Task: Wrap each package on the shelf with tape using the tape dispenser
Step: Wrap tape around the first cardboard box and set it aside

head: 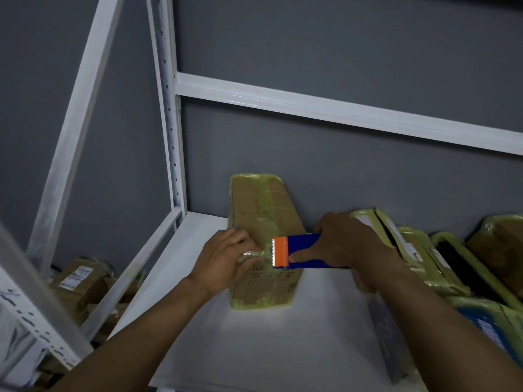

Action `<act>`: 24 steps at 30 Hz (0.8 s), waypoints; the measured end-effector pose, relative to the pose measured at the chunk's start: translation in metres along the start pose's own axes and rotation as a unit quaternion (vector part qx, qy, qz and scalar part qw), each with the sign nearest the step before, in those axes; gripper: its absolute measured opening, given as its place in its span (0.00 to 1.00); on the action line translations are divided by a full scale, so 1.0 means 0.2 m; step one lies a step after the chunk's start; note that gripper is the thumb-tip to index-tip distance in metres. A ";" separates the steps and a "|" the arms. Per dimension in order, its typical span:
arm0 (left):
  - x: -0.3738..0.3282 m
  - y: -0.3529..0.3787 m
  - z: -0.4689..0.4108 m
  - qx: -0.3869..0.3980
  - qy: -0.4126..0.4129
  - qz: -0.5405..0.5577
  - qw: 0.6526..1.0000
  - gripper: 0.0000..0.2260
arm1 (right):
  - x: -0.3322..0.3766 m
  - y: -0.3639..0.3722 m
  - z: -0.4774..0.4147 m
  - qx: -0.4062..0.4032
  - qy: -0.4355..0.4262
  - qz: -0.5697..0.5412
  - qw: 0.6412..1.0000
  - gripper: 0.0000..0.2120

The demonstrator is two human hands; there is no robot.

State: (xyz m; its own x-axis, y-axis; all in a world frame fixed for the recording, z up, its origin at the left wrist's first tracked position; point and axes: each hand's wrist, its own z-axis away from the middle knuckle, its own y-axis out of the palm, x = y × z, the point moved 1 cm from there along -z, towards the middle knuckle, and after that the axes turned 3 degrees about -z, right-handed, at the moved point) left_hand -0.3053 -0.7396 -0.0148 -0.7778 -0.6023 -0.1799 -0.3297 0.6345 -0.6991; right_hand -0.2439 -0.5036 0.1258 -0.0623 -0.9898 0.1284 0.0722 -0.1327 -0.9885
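A long brown cardboard package (pixel 254 213) with yellowish tape along its edges and down its middle lies on the white shelf (pixel 198 292), its far end against the grey wall. My left hand (pixel 226 258) presses on the package's left side, its fingers lying over a strip of tape across the box. My right hand (pixel 348 244) grips a blue tape dispenser (pixel 302 251) with an orange toothed head, which sits on the package just right of my left fingers.
Several taped packages (pixel 424 256) lean in a row at the right of the shelf. Lower left, below the shelf, more cardboard parcels (pixel 82 281) are piled. White shelf uprights (pixel 169 108) and a crossbar (pixel 339 111) frame the grey wall.
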 end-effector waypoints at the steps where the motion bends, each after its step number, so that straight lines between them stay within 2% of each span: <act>1: 0.00 0.01 0.00 -0.001 0.002 -0.002 1.000 0.11 | -0.01 0.01 0.00 -0.003 -0.001 -0.008 1.000 0.38; 4: 0.02 0.00 0.00 -0.009 -0.002 0.002 1.000 0.08 | -0.04 0.03 0.01 -0.013 -0.004 -0.043 0.999 0.38; 7: 0.03 0.00 0.02 -0.006 -0.017 0.017 1.000 0.09 | -0.03 0.03 0.04 -0.013 -0.012 -0.071 0.997 0.36; 16: 0.02 -0.06 0.05 0.020 -0.028 0.024 0.999 0.18 | -0.04 -0.05 0.13 -0.005 0.002 -0.039 0.999 0.37; 24: -0.02 -0.08 0.08 0.037 -0.019 0.071 0.997 0.17 | -0.02 0.01 0.15 -0.006 0.015 -0.047 0.999 0.37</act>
State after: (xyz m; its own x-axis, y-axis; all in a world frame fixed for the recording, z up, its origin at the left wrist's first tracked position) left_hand -0.2882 -0.7559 -0.0142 -0.7924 -0.5282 -0.3052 -0.1766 0.6775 -0.7140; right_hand -0.2140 -0.5020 0.1268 -0.0984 -0.9710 0.2180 0.0534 -0.2239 -0.9732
